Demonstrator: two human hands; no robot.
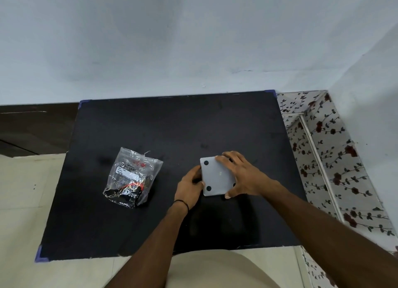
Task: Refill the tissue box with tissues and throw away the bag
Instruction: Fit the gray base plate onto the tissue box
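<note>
**Box turned over, bag apparently empty but not yet binned**

The box (pixel 218 177) lay base-up near the counter's (pixel 150 124) middle, a pale square with dark round feet. The left hand (pixel 190 185) gripped its left side; the right hand (pixel 241 176) lay spread over its right. The crumpled clear bag (pixel 132 177) sat towards the left edge, looking empty. Binning remained.

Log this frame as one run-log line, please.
stage: box base panel handled | left hand: on tissue box left edge | right hand: gripping box | bag: on table, untouched
</note>
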